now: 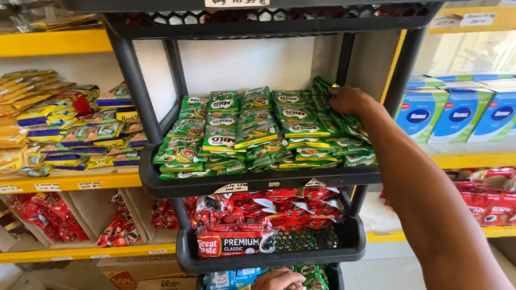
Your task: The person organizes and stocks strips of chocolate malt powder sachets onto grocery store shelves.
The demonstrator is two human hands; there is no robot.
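The right hand (pixel 348 99) presses fingers closed on the upright green sachets (pixel 328 107) at the black rack shelf's (pixel 258 180) right end, where a careless push could likely topple the loosely leaning rows.

right hand (pixel 348 99): raised, reaching, fingers curled | left hand (pixel 279 279): low, seemingly closed

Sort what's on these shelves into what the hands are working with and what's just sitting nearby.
In hand:
- green sachets on the black rack's upper tray, right hand resting on the rightmost stack
- green packets at the bottom tray, beside the left hand

Just nearby:
- red sachets on the middle tray
- blue boxes
- yellow and blue packets
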